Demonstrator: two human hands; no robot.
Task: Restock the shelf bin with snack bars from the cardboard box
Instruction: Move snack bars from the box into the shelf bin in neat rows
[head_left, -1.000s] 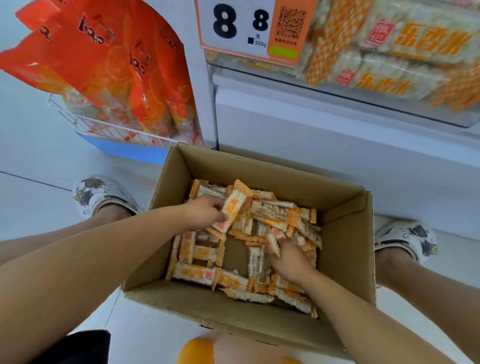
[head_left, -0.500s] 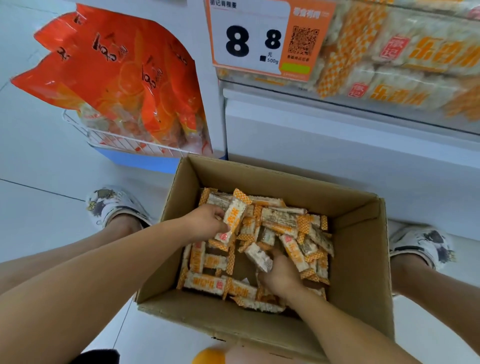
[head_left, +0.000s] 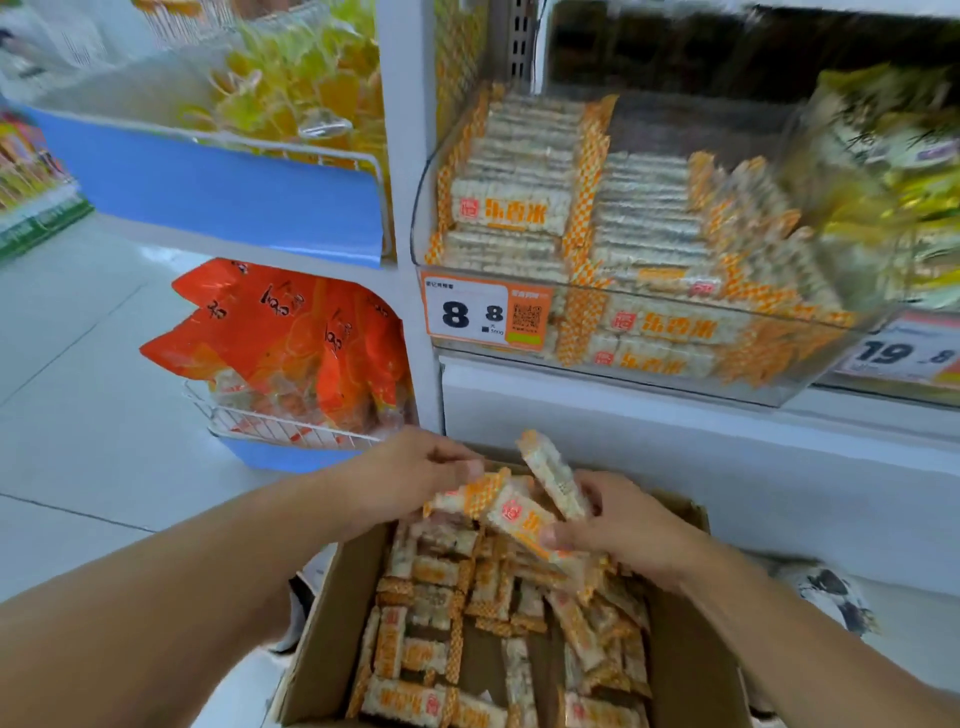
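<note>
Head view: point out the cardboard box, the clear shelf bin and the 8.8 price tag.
cardboard box (head_left: 337, 613), head view, its left wall.
clear shelf bin (head_left: 779, 397), head view, its front lower rim.
8.8 price tag (head_left: 467, 312), head view, its white field with the digits.

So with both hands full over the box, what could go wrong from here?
1. The right hand holds several snack bars in a loose fan, one sticking up; that one could slip from the grip and drop.
2. The left hand only pinches wrapper ends, a weak hold for the lift.
3. The shelf bin is already nearly full at the front, so added bars may slide over its clear lip toward the cardboard box.
</note>
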